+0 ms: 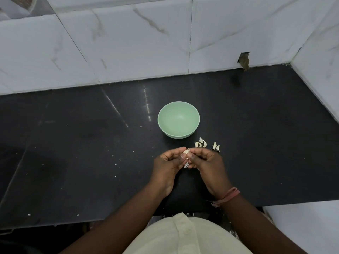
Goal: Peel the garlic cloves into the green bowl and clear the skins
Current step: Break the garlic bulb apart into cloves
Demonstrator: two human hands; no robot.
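1. the left hand (167, 165) and right hand (205, 162) meet over the black counter (73, 153), just nearer the person than the bowl (178, 119)
2. both hands pinch one clove (185, 153) between thumbs and fingertips; a strip of skin (186, 165) hangs below it
3. the green bowl stands upright on the counter, apart from the hands, with nothing seen inside
4. a few cloves (200, 143) lie just beside the bowl on its right, and more (216, 146) a little further right
5. small white skin flecks (115, 164) dot the counter
6. a reddish band (229, 196) circles the right wrist
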